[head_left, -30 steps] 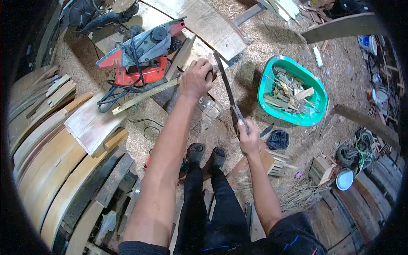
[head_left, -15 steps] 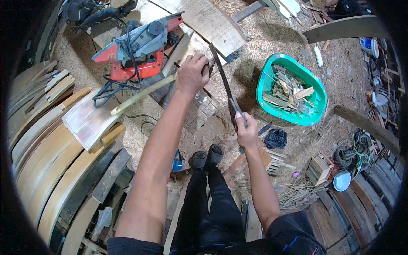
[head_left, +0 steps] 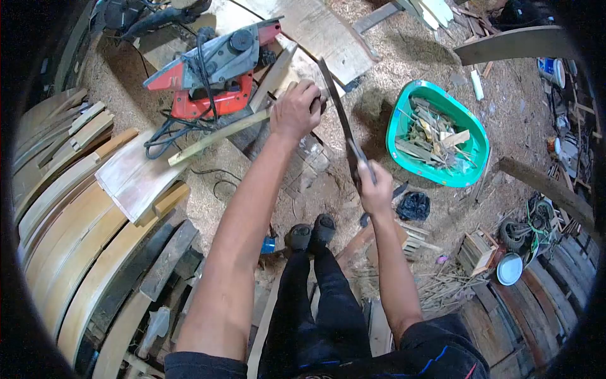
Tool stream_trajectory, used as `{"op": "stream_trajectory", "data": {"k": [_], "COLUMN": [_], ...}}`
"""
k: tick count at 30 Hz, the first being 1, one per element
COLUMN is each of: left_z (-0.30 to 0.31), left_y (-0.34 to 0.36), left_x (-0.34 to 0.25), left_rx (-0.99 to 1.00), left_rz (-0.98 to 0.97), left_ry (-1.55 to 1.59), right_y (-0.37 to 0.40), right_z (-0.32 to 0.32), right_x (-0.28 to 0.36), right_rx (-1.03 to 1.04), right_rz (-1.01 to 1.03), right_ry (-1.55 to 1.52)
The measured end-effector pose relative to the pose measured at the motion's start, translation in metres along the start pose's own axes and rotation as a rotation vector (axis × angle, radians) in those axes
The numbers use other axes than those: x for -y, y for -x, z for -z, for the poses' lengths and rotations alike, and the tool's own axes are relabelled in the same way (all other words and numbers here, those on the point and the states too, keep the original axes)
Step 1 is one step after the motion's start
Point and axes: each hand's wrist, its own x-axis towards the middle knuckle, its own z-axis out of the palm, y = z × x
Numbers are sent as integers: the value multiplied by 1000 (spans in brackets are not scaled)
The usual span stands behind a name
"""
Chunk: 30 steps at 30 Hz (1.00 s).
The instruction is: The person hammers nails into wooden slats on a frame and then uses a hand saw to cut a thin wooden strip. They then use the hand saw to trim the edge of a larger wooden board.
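Note:
My left hand is closed around the upper end of a pale wooden stick, pressing it over a worn wooden block. The stick's other end points down to the left. In my right hand is a long, dark machete, its fingers wrapped round the handle. The blade slants up and left, its tip just right of my left hand. Whether the edge touches the stick's end cannot be seen. Beside my left hand, a red and grey power planer rests with its cable coiled below.
A green basin of wood scraps stands at the right. Curved planks are stacked on the left, and a broad board lies at the top. A black plastic bag sits near my right hand. Sawdust covers the floor.
Both hands sit slightly further right in view, largely because the whole scene has shifted that way. The machete has risen slightly. Both grips are unchanged.

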Motion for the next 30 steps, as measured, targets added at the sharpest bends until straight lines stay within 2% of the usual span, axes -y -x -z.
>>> {"op": "stream_trajectory", "data": {"k": [1,3,6,10,11,13,16,17,19,20,23,24,26,28,30], "left_z": [1,1,1,0,1,2,2,3,0,-2,-2,0,-1,-2,-1], "left_y": [-2,0,-1,0,1,0,-1,2,1,1,1,0,-7,1,-1], "left_x": [1,-1,-1,1,0,-2,-3,-1,1,4,2,2,4,1,1], "left_rx": [4,28,31,-9,5,31,61,53,23,-15,-14,-22,-13,6,-3], "left_rz": [6,26,30,9,19,39,86,71,37,15,23,5,34,48,31], "left_ry": [-9,-17,9,3,-2,-7,-2,-4,4,14,31,21,3,-1,17], "right_y": [-20,-29,19,-31,-46,-31,10,0,-39,-54,-13,1,-15,-37,-46], "right_z": [-9,-13,4,-12,-15,-9,5,4,-13,-22,-12,-9,-5,-17,-23], "right_x": [21,21,1,22,25,26,0,-8,20,18,12,9,-1,31,15], "right_rx": [-20,-16,-42,-55,-21,-39,-63,-46,-58,-52,-87,-108,-68,-74,-69], "right_rz": [47,65,96,139,14,82,58,124,146,75,127,152,173,101,123], "right_ry": [-20,-10,15,42,7,59,-8,5,77,47,74,-13,49,32,15]}}
